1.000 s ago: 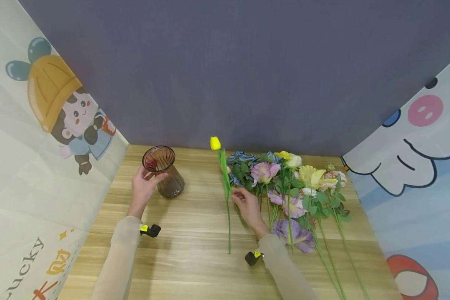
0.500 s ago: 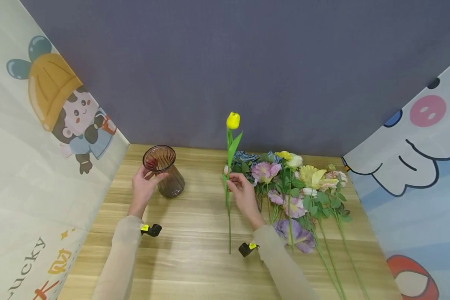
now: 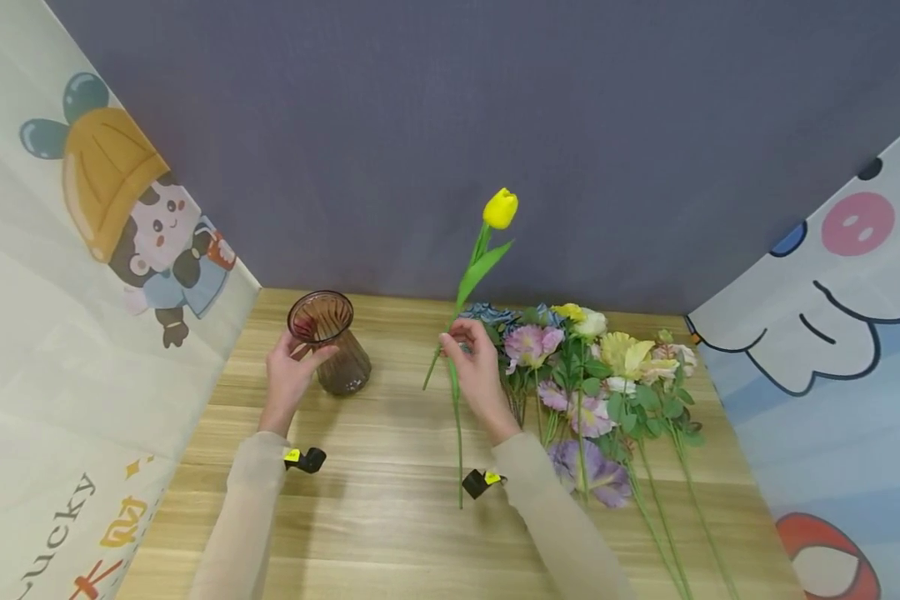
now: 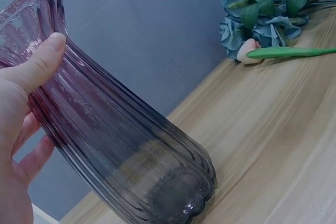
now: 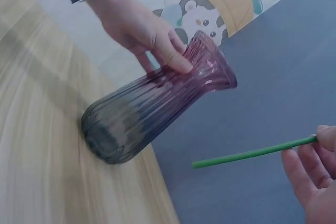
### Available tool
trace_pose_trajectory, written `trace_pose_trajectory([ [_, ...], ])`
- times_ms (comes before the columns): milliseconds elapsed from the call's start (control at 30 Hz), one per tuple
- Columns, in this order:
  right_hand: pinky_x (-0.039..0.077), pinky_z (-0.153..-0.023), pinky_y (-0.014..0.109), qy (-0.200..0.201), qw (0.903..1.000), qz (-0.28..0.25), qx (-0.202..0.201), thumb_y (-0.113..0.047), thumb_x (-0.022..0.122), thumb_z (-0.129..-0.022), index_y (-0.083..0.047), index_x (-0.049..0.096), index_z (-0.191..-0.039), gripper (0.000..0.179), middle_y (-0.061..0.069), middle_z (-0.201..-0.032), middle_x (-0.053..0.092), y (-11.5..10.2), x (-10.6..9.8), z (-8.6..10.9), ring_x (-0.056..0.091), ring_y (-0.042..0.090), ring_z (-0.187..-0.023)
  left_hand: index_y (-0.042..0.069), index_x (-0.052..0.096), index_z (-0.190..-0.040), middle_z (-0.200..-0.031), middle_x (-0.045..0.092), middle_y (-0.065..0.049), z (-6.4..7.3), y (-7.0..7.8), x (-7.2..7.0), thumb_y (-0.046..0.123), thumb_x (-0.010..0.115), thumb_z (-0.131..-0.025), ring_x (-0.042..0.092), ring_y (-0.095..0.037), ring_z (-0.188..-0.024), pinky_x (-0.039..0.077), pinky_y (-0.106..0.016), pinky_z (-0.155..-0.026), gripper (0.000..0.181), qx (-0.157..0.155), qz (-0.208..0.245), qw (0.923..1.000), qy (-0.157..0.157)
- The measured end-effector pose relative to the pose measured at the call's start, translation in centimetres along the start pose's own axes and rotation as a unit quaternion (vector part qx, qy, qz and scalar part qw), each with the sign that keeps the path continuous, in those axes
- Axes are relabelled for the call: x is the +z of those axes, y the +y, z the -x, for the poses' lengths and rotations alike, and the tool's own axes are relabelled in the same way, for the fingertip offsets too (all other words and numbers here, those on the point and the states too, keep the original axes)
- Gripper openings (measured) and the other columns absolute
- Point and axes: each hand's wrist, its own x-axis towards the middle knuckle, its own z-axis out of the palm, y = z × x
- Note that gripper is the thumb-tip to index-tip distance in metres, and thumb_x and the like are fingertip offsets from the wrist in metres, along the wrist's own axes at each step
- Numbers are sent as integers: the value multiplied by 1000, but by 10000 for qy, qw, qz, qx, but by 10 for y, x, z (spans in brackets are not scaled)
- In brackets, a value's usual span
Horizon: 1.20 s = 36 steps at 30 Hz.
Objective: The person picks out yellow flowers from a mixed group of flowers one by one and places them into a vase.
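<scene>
A ribbed glass vase (image 3: 342, 362), purple at the neck and greyish at the base, stands on the wooden table. Just below its rim my left hand (image 3: 288, 379) holds the neck, thumb on the near side. The right hand (image 3: 476, 375) pinches the stem of a yellow tulip (image 3: 500, 208) between thumb and fingers. Its bloom points up and to the right, and a short length of green stem (image 5: 252, 153) sticks out toward the vase. The stem's end is apart from the vase, lower than the rim. Below the right hand, another green stem (image 3: 460, 467) lies on the table.
Right of my right hand lies a heap of artificial flowers: pink blooms (image 3: 527, 343), a yellow bloom (image 3: 624, 354), a purple bloom (image 3: 591, 473) and blue roses (image 4: 270, 30). A pink bud (image 4: 248, 52) lies beside them. A grey wall (image 3: 390, 167) rises behind the table (image 3: 390, 533).
My right hand has lifted the yellow tulip off the table and moved slightly left; the bloom has risen and tilted right, and the stem end now swings toward the vase. The left hand stays put.
</scene>
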Motion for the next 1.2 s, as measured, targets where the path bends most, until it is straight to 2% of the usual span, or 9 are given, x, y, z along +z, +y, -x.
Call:
trace_pose_trajectory([
  [100,62,-84,46,-11,9997,-143,-177,-1,62,-102,13,52,-118,23,17,-105,60,-1,6,-5,63,37,-97,4,59,-138,-135,65,-17,0,-1,1,13,87,-85,60,-26,-127,50,-39,-111,61,15,0,10000,19],
  [267,63,-84,40,-5,9984,-304,-487,1,63,-100,13,51,-114,22,19,-104,60,-9,18,-14,63,23,-94,3,59,-137,-134,65,-17,1,-2,1,11,87,-84,61,-23,-125,50,-38,-111,61,26,7,10000,94],
  [433,63,-85,30,-85,9962,-400,-766,5,62,-100,12,50,-114,20,29,-108,59,-19,33,-23,65,41,-99,3,59,-138,-135,64,-16,3,-2,0,11,87,-84,60,-22,-126,50,-38,-111,61,69,1,10000,63],
  [533,63,-87,36,-184,9943,-540,-896,5,61,-100,13,49,-116,21,33,-112,58,-25,42,-29,63,52,-101,4,59,-138,-135,65,-16,4,-3,-1,11,87,-84,60,-23,-126,51,-38,-111,61,89,25,9999,56],
  [700,62,-89,51,-246,9915,-690,-1078,4,61,-100,13,49,-117,23,32,-110,59,-36,54,-37,63,51,-101,3,59,-138,-136,64,-17,3,-3,-1,11,87,-84,61,-20,-125,52,-34,-109,62,100,20,9999,63],
  [867,63,-89,44,-247,9899,-805,-1139,5,61,-100,13,49,-121,26,31,-110,60,-45,64,-46,65,49,-101,3,59,-138,-135,64,-16,1,-2,0,12,87,-85,61,-15,-122,51,-33,-109,61,75,18,9999,82],
  [933,62,-90,45,-247,9894,-842,-1154,5,61,-99,14,48,-123,28,33,-110,60,-47,67,-48,66,46,-100,2,59,-138,-135,64,-17,1,-1,0,11,86,-85,61,-17,-123,51,-36,-110,61,75,34,9999,61],
  [1133,63,-90,40,-155,9883,-1045,-1099,5,61,-100,13,48,-126,30,32,-111,61,-55,76,-55,67,17,-98,1,59,-137,-133,65,-18,1,-1,1,11,87,-84,61,-17,-121,51,-37,-110,60,111,36,9999,88],
  [1200,63,-90,40,-119,9883,-1099,-1048,4,61,-100,14,48,-125,30,32,-112,61,-56,79,-57,66,16,-97,2,59,-137,-133,65,-18,0,0,1,11,87,-84,62,-17,-121,51,-37,-110,60,113,25,9999,96],
])
